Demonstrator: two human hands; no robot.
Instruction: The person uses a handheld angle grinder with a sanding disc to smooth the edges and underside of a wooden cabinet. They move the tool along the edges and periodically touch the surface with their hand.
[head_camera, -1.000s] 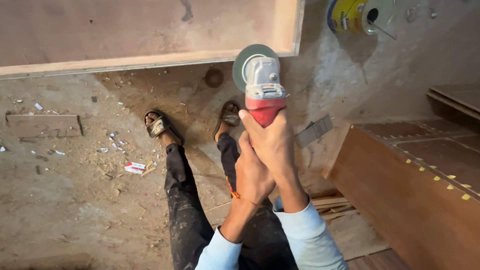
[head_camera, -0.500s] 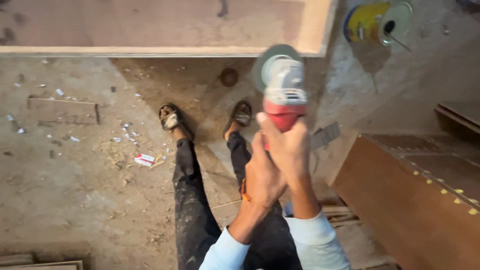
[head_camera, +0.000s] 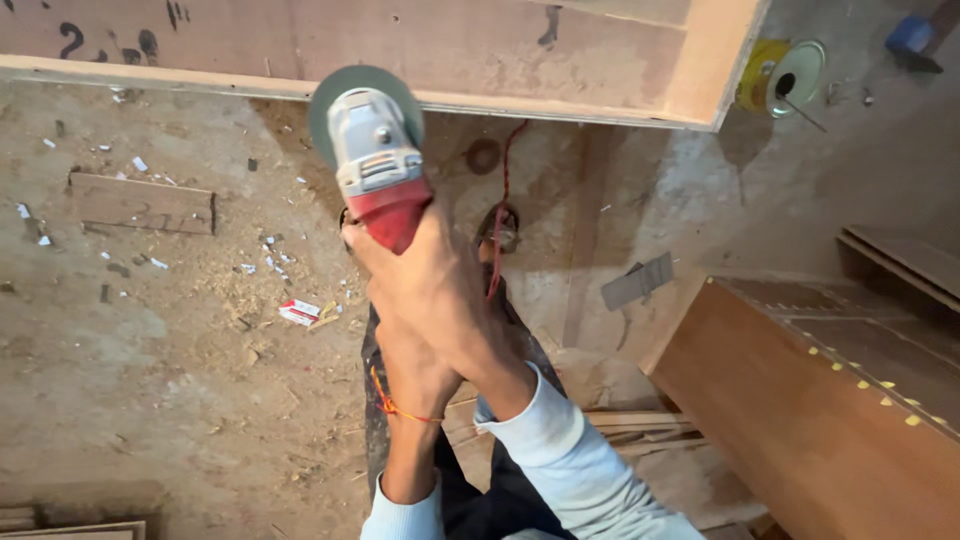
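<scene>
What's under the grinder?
Below the grinder lies dusty floor with wood chips, a red cord, and one sandal. Both hands, right and left, grip its handle and hide the person's legs and other foot.

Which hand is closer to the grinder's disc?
Right. The right hand grips the angle grinder just below its disc; the left hand sits farther back underneath.

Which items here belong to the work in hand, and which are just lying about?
In hand:
angle grinder, gripped by right hand and left hand
red cord trailing below it

Lying about:
yellow can
plywood panel
brown cabinet
wood offcut
small red and white packet
</scene>
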